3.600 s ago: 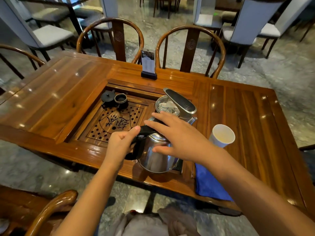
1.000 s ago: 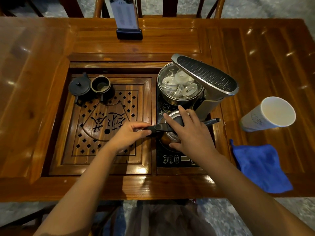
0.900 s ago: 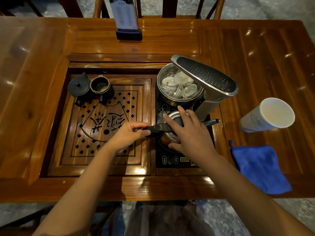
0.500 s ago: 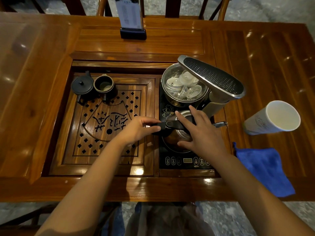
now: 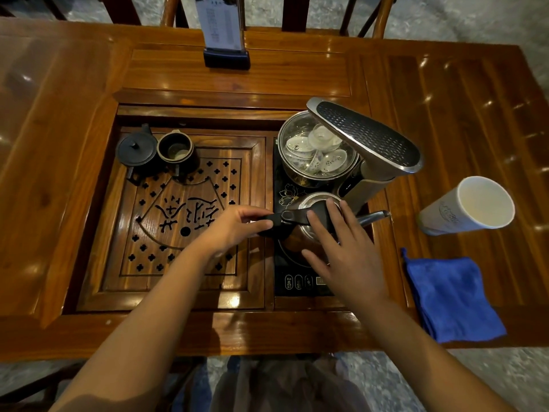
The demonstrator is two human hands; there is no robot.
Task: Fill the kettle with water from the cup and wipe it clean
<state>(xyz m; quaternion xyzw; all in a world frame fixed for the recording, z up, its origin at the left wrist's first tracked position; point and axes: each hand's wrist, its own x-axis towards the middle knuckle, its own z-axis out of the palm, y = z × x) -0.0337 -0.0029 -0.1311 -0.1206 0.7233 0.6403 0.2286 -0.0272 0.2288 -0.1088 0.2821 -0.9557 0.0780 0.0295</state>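
Note:
A steel kettle with a black handle stands on the black induction cooker set into the table. My left hand is closed around the handle's end. My right hand lies flat over the kettle's lid, fingers spread; the lid is mostly hidden beneath it. The thin spout pokes out to the right. A white paper cup stands upright on the table at the right. Nearer me than the cup lies a blue cloth.
Behind the kettle sits a glass-lidded steel pot full of small teacups, with a silver dispenser arm overhanging it. A dark teapot and dark cup rest on the carved wooden tea tray. A card stand stands at the far edge.
Since the oldest frame the view has tilted to look straight down. Both hands stay on the kettle, which now rests on the cooker. In the last second nothing else has moved.

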